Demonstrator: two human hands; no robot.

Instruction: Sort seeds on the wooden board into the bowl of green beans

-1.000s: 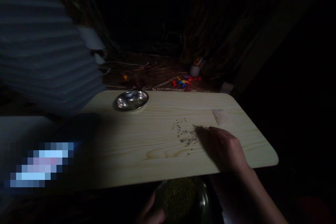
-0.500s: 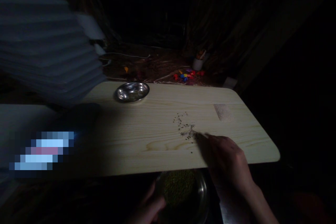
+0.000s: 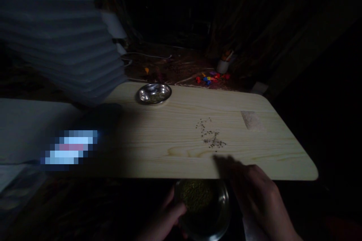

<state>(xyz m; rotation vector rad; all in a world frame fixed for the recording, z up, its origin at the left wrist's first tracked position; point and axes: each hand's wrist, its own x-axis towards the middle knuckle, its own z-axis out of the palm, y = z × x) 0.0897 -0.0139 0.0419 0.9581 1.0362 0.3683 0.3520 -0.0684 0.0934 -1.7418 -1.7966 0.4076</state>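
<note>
Wood-grain table (image 3: 285, 154) is filling the middle of the frame, pleated grey surface (image 3: 56, 37) looming upper left.

Right hand (image 3: 264, 190), lower right, is hanging by the table's near edge, fingers bunching together. Too dark to tell whether they're pinching anything.

Bowl (image 3: 225, 197), bottom centre, is sitting just past that edge, lower than the tabletop as far as I can judge. Can't tell if it's touching the table.

Left hand (image 3: 171, 214) is gripping the bowl's left side, thumb by the rim.

Metal dish (image 3: 144, 92), upper centre-left, is holding a thin layer of bits. Pale flat square (image 3: 252, 120) is lying right of centre.

Progress, my read: the bulk is done, since green grains (image 3: 196, 196) are heaping up in the bowl. Loose grains (image 3: 215, 141), right of centre, are lying scattered on the wood, uncollected. None are visibly touching the right hand.
</note>
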